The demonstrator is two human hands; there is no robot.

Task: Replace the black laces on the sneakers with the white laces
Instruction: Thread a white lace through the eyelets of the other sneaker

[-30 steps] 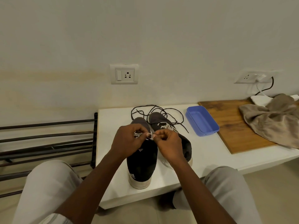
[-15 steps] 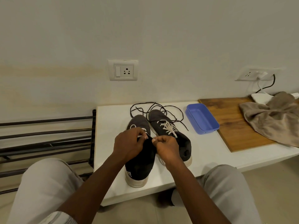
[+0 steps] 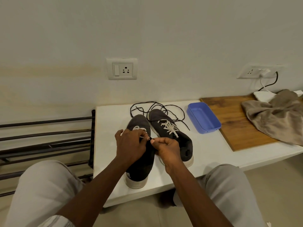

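Two sneakers stand side by side on the white worktop [image 3: 111,122], toes pointing to the top of the frame. The near sneaker [image 3: 139,167] is in the middle of the frame, heel toward the bottom. Both hands meet over its lace holes, so the holes are hidden.

The left hand [image 3: 130,145] is curled and pinches the white lace [image 3: 137,128]. The right hand [image 3: 169,150] is curled too and pinches the thin lace end, which runs sideways between the two hands. I think the end goes next into a hole right under the fingers, and the right hand is a bit nearer.

The other sneaker [image 3: 183,141] already has its own white lace. The black laces [image 3: 165,106] lie loose behind the toes.
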